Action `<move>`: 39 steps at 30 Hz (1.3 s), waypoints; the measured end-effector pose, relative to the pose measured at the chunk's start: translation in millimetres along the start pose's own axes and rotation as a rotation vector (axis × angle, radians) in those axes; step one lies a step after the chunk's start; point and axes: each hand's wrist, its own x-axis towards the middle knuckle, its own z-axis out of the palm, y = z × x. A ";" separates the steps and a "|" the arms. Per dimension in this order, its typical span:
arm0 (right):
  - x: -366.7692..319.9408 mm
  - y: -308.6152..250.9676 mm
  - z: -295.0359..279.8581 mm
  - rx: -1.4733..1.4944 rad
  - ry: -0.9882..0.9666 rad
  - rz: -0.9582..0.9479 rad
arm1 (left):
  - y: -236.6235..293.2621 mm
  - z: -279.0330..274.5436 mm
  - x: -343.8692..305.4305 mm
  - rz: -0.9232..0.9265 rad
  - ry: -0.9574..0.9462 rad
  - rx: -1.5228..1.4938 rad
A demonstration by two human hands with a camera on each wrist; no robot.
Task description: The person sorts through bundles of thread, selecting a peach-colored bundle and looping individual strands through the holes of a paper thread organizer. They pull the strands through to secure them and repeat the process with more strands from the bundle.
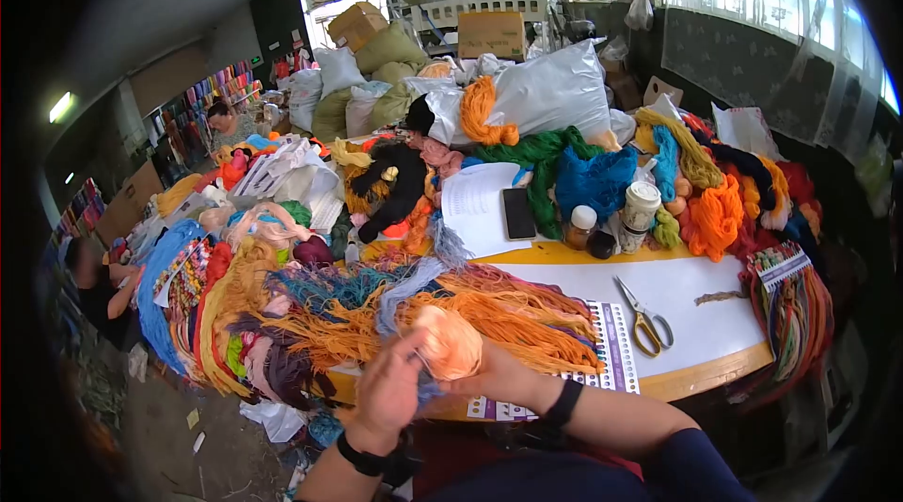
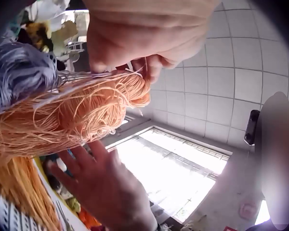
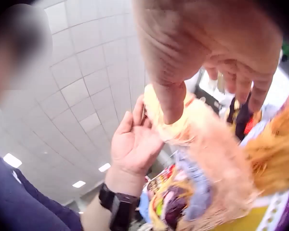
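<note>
A bundle of peach yarn (image 1: 450, 344) is held up over the table's front edge. My left hand (image 1: 388, 394) is on its left side; in the left wrist view that hand (image 2: 149, 36) grips the bundle's end (image 2: 135, 89) with curled fingers. My right hand (image 1: 499, 378) is at the other side, its fingers extended against the yarn in the left wrist view (image 2: 108, 185). The right wrist view shows its thumb (image 3: 171, 103) lying on the peach yarn (image 3: 221, 159). Lavender yarn (image 1: 400, 300) lies beside and behind the bundle.
Orange and multicoloured yarn (image 1: 508, 318) covers the table's middle. Scissors (image 1: 647, 318) lie on white paper (image 1: 701, 295) at right, near a punched card (image 1: 616, 347). A phone (image 1: 517, 213) and jars (image 1: 640, 210) stand or lie farther back. Two people (image 1: 226, 124) are at left.
</note>
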 end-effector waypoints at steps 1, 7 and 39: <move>-0.4 -0.4 4.5 0.005 0.063 0.183 | -3.0 1.3 -2.9 -0.022 -0.030 -0.041; -9.5 -35.2 11.8 0.301 0.208 0.075 | -15.5 -29.5 -9.5 -0.181 -0.053 0.518; -104.7 -185.8 -39.2 1.150 0.594 -1.178 | 78.7 -70.7 44.8 -0.546 -0.548 1.545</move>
